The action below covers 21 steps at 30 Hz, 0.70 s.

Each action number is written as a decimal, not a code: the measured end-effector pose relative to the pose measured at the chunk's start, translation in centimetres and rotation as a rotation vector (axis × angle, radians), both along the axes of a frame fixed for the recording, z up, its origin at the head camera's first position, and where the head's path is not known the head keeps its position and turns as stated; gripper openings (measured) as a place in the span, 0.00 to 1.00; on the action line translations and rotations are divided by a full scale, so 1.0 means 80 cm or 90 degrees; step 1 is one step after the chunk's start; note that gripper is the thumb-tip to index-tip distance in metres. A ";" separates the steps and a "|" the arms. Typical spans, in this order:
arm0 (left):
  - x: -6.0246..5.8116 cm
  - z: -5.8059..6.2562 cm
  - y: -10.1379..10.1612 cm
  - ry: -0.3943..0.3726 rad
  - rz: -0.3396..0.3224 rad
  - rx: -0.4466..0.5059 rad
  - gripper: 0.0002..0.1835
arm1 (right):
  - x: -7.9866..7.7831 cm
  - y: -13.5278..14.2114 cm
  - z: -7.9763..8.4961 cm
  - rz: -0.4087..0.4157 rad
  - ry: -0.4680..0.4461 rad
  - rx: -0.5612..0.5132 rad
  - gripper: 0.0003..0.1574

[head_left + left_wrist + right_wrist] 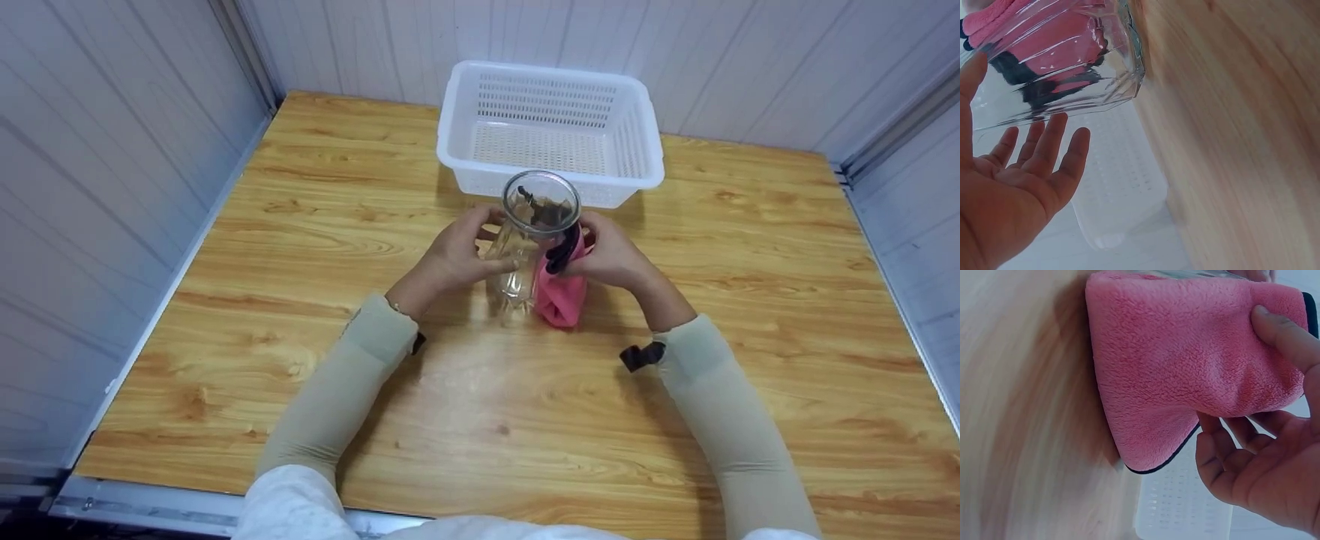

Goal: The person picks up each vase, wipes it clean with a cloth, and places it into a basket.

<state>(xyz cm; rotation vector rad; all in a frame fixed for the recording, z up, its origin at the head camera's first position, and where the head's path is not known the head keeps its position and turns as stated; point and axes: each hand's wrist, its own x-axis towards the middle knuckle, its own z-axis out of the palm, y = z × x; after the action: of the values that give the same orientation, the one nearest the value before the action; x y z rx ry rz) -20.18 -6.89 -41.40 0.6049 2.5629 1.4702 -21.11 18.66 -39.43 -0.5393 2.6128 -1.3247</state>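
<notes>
The right hand [611,255] pinches a pink cloth [562,300] beside the glass jar [517,287]; the left hand [450,255] lies loosely spread at its other side, seemingly to steady it. The jar is upright between both, on or just above the table [480,427]. A white basket [480,180] stands just behind, limiting room there.

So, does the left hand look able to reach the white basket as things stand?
Probably yes: the left hand is beside the glass jar, and nothing visible blocks its way forward to the white basket.
</notes>
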 end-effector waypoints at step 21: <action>0.000 0.003 0.001 -0.033 0.006 0.031 0.37 | 0.001 -0.008 0.016 -0.018 0.005 -0.020 0.41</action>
<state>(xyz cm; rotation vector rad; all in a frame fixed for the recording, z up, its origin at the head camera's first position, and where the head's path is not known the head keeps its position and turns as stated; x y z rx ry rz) -20.19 -6.85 -41.15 0.5536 2.5008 1.5341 -21.04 18.05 -38.14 -0.5154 2.6188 -1.3779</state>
